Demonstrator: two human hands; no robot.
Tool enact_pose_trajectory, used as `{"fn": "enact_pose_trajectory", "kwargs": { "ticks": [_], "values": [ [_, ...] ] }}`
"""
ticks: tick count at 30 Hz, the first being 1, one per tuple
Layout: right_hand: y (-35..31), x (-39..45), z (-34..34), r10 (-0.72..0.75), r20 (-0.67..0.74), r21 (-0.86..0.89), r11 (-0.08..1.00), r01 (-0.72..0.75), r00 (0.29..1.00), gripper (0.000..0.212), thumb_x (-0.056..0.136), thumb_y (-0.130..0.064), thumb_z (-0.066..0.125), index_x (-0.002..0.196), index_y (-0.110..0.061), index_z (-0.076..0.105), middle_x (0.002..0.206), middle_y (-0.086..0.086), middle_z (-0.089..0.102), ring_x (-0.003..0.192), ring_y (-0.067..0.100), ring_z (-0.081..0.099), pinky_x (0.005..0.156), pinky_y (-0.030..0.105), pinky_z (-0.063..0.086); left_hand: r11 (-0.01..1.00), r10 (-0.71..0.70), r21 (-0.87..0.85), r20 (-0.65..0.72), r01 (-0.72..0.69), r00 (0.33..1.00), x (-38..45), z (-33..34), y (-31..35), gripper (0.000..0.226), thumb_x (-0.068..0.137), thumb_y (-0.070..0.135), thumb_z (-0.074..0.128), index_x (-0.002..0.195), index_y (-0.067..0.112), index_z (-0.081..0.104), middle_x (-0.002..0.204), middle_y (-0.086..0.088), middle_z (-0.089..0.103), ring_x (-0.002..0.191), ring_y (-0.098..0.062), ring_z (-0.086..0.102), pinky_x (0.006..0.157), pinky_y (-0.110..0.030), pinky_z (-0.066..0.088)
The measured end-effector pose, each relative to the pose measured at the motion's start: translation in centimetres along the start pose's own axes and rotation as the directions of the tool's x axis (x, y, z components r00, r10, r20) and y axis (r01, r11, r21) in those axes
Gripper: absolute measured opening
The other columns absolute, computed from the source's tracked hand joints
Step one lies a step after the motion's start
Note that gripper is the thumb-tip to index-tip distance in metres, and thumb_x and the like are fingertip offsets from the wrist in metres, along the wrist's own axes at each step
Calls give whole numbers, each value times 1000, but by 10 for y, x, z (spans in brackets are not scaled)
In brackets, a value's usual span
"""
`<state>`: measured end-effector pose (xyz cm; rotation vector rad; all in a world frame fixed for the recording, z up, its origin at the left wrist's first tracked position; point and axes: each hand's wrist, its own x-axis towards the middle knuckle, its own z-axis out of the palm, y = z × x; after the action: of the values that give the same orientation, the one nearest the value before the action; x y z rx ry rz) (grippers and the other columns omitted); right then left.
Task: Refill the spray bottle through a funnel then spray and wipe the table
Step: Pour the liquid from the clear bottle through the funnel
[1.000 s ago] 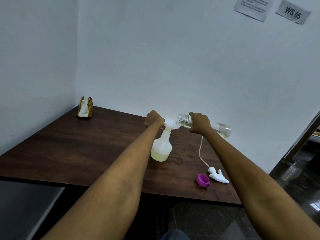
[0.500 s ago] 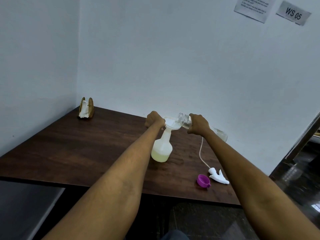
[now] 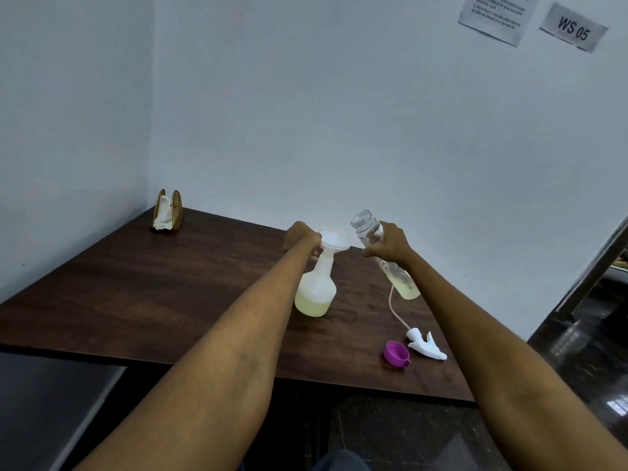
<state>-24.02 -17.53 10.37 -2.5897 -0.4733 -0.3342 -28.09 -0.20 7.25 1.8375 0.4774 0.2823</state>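
Observation:
A translucent white spray bottle [image 3: 316, 290] stands on the dark wooden table [image 3: 142, 294], with pale yellow liquid in its lower part. A white funnel [image 3: 334, 240] sits in its neck. My left hand [image 3: 300, 237] grips the funnel's rim and the bottle's neck. My right hand [image 3: 387, 244] holds a clear plastic bottle [image 3: 368, 229], tipped mouth-up to the right of the funnel, a little yellow liquid pooled at its bottom end. The white spray head [image 3: 426, 345] with its dip tube lies on the table at the right.
A purple cap [image 3: 396, 353] lies beside the spray head near the table's front edge. A wooden napkin holder [image 3: 167, 210] with white tissue stands in the far left corner by the walls. A doorway with a dark floor opens at the right.
My right hand has swung the clear bottle from a pouring tilt over the funnel to mouth-up and away to the right. Pouring has stopped. The left hand has stayed put.

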Motion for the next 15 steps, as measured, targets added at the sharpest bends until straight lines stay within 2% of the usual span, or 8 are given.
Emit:
{"fn": "enact_pose_trajectory", "kwargs": {
  "ticks": [2, 4, 8, 12, 15],
  "values": [
    [-2, -1, 0, 1, 4, 22, 1000, -1, 1000, 37, 40, -26, 64, 74, -18, 51, 80, 0, 59, 70, 17, 51, 56, 21, 38, 1000, -9, -23, 15, 9, 1000, -1, -1, -1, 20, 91, 6, 53, 88, -6, 68, 80, -15, 71, 43, -17, 55, 55, -29, 55],
    [-5, -3, -1, -1, 9, 43, 999, 0, 1000, 33, 40, -25, 64, 65, -26, 43, 75, -4, 55, 65, 13, 49, 53, 18, 35, 998, -24, -58, 26, 25, 999, -1, -1, -2, 22, 92, 10, 52, 80, -4, 65, 68, -11, 66, 45, -17, 54, 54, -30, 55],
    [-8, -5, 0, 5, 9, 56, 998, -5, 1000, 33, 41, -25, 63, 68, -23, 44, 66, -12, 48, 61, 8, 45, 52, 17, 32, 992, -57, -110, 49, 62, 997, -1, -1, -1, 29, 95, 8, 52, 67, -1, 51, 63, -9, 58, 45, -15, 52, 44, -26, 52],
    [-9, -6, 0, 1, 10, 41, 999, -2, 1000, 32, 41, -27, 62, 67, -24, 44, 69, -10, 49, 67, 13, 47, 52, 17, 31, 988, -36, -146, 35, 41, 999, 1, 0, 4, 37, 94, 5, 52, 58, 2, 48, 57, -6, 52, 19, -5, 44, 40, -21, 50],
    [-9, -6, 0, -1, 8, 42, 999, 0, 1000, 33, 41, -27, 63, 70, -21, 47, 76, -2, 54, 71, 17, 49, 53, 17, 32, 986, -10, -164, 11, 12, 1000, 2, 2, 5, 35, 93, 7, 56, 58, 3, 51, 60, -6, 58, 21, -6, 45, 56, -26, 56]
  ]
}}
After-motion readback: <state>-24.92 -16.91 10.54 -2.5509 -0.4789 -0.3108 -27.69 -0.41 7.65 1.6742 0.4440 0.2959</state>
